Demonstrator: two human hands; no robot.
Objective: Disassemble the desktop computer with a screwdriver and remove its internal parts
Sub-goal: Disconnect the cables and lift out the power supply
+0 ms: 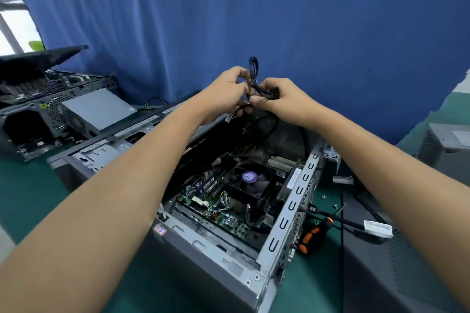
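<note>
An open desktop case [287, 221] lies on the green table, its motherboard [218, 201] and black CPU fan [250, 180] exposed. Above its far end both my hands are raised together on a bundle of black cables [254, 71] that loops upward and trails down into the case. My left hand [226, 91] pinches the bundle from the left. My right hand [277, 99] grips a black connector at its end. An orange-and-black screwdriver [314, 235] lies on the table just right of the case.
A second opened computer [38, 114] with a grey power supply [99, 109] stands at the back left. A loose cable with a white label [377, 228], several screws [324, 196] and a dark side panel [396, 274] lie to the right. A grey box [447, 150] sits far right. A blue curtain hangs behind.
</note>
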